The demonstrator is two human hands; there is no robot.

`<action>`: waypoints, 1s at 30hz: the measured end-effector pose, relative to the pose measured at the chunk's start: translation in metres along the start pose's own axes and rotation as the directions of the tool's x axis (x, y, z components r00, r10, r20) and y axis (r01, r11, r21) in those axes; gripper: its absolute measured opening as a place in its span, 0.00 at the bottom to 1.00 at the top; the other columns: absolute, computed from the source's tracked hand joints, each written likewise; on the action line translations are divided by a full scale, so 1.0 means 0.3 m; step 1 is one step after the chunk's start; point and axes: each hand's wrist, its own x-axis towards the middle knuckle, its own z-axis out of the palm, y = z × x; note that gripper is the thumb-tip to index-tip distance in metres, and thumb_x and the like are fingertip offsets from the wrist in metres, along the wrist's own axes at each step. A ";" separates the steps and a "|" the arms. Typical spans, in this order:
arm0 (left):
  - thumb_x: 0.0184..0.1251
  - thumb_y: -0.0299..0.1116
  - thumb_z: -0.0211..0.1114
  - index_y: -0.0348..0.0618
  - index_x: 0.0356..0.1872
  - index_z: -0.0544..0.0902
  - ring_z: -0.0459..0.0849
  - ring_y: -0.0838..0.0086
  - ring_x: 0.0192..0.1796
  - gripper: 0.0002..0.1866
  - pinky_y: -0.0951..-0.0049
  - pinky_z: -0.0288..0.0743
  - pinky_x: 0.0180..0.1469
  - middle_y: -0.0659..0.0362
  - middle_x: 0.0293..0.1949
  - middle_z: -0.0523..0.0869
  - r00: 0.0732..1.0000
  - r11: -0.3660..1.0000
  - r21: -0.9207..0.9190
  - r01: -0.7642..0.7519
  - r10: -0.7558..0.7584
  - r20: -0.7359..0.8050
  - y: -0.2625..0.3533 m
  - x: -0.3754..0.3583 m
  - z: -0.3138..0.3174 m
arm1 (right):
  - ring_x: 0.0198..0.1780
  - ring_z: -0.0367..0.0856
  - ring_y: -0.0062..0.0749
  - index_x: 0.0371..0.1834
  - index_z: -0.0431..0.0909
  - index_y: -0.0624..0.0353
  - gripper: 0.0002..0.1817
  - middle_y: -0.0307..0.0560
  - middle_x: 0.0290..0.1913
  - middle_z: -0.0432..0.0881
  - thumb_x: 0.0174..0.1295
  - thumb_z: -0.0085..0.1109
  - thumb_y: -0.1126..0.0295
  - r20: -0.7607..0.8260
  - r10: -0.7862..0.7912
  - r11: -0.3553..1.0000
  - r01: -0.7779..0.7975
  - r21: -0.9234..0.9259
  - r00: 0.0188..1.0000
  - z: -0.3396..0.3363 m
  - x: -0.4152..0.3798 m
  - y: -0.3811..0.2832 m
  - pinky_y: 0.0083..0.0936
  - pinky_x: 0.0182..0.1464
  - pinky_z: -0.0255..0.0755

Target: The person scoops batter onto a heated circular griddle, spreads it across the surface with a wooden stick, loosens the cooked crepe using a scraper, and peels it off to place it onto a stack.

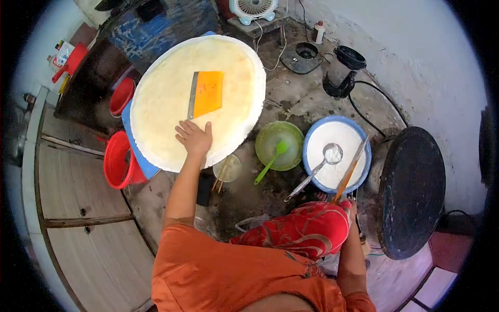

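My left hand (195,139) lies with fingers spread on the near edge of a large, round, pale stack of thin flatbreads (156,93). Just beyond its fingertips, an orange scraper (209,94) with a grey metal edge rests on the top sheet. Beside my knee, my right hand (351,208) is closed round the lower end of a long flat wooden spatula (349,174), its fingers partly hidden. The spatula slants up across a blue-rimmed basin (306,151) of white batter (325,138). A metal ladle (317,169) also lies in that basin.
A green bowl (264,136) holds a green brush (274,156). Nearby is a small bowl (228,165) with chopsticks. A round black griddle (413,192) stands at right. Red buckets (115,161) are at left; a fan (254,9) and black-topped container (343,67) stand behind.
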 end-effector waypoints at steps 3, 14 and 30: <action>0.62 0.61 0.40 0.23 0.64 0.44 0.35 0.43 0.69 0.46 0.47 0.28 0.67 0.36 0.67 0.41 0.999 0.999 0.011 0.036 -0.036 0.019 0.021 -0.002 -0.003 | 0.36 0.74 0.30 0.46 0.69 0.65 0.16 0.47 0.38 0.76 0.63 0.50 0.64 0.253 0.105 0.892 -0.203 0.404 0.962 0.053 0.012 0.033 0.27 0.39 0.72; 0.64 0.34 0.51 0.36 0.61 0.63 0.54 0.43 0.64 0.25 0.48 0.48 0.62 0.43 0.62 0.60 0.572 0.641 -0.049 -0.766 0.645 -0.507 0.196 -0.275 -0.133 | 0.27 0.72 0.25 0.36 0.72 0.61 0.09 0.40 0.25 0.74 0.62 0.53 0.66 -0.019 0.065 0.990 -0.062 0.128 0.998 0.207 -0.148 -0.234 0.26 0.31 0.69; 0.61 0.35 0.53 0.37 0.63 0.58 0.72 0.45 0.52 0.30 0.52 0.69 0.50 0.37 0.58 0.63 0.695 0.755 -0.031 -0.655 0.618 0.366 0.224 -0.598 0.671 | 0.26 0.78 0.43 0.58 0.70 0.43 0.26 0.55 0.25 0.78 0.53 0.56 0.68 0.297 -0.260 0.414 0.384 -0.825 0.919 0.072 -0.643 -1.161 0.33 0.31 0.72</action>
